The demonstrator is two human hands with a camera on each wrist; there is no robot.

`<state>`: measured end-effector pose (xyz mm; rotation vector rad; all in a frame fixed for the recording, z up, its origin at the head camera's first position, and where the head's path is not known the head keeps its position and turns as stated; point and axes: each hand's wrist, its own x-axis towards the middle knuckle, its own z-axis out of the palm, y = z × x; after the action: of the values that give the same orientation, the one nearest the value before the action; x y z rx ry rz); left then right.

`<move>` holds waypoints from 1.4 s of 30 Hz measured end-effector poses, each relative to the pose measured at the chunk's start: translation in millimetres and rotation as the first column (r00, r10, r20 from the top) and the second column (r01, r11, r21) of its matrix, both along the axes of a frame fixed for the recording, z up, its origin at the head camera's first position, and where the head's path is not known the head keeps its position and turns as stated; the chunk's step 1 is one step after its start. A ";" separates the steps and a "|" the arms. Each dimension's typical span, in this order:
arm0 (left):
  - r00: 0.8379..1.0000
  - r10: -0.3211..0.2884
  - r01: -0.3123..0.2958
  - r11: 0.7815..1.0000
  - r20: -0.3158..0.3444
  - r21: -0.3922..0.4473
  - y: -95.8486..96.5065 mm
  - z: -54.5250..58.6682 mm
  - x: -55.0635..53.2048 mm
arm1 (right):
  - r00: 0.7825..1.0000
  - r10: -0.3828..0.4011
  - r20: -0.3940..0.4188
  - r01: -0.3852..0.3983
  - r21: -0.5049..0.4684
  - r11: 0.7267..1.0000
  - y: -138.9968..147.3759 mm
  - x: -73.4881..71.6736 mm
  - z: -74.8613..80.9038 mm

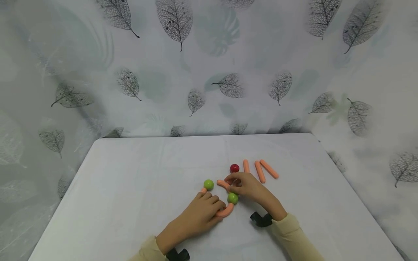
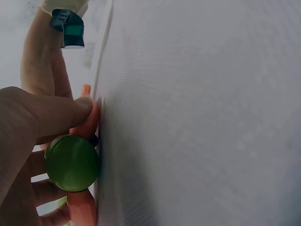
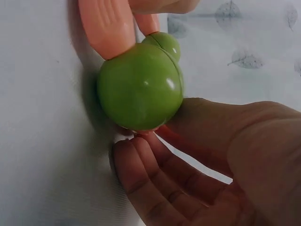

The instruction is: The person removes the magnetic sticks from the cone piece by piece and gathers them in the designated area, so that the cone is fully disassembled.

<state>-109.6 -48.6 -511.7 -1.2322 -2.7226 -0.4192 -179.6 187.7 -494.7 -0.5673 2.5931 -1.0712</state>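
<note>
Smooth green balls and short orange rods lie joined end to end on the white table (image 1: pixel 137 188). My left hand (image 1: pixel 200 214) grips the curved orange rod (image 1: pixel 226 211) at the near side, its thumb along it in the left wrist view. Another green ball (image 2: pixel 73 162) sits within that hand, hidden from the head view. My right hand (image 1: pixel 248 186) pinches an orange rod (image 1: pixel 222 184) beside the near green ball (image 1: pixel 233 198); in the right wrist view its fingertips are just below that ball. A second green ball (image 1: pixel 208 184) stands beyond the left fingers, on a partly covered rod.
A red ball (image 1: pixel 234 168) lies just past the right hand. Several loose orange rods are to its right, among them a straight rod (image 1: pixel 259 171) and a slanted rod (image 1: pixel 269 169). A leaf-patterned curtain (image 1: pixel 209 65) rises behind the table's far edge.
</note>
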 end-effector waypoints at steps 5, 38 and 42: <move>1.000 -0.010 0.011 1.000 -0.024 0.010 -0.7 0.3 -0.1 | 1.000 -0.010 -0.012 0.010 0.011 1.000 -1.6 1.9 0.0; 0.998 -0.015 0.015 1.000 -0.056 -0.005 0.5 -0.6 0.0 | 0.993 -0.094 -0.071 0.094 -0.005 0.996 -11.0 9.7 -1.5; 0.999 -0.017 0.017 1.000 -0.051 -0.005 0.0 0.0 0.5 | 0.991 -0.115 -0.069 0.114 -0.009 0.993 -10.3 9.7 -2.5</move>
<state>-109.1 -48.6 -511.7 -1.2501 -2.6735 -0.3784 -169.9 177.5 -497.2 -0.4693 2.7129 -1.1123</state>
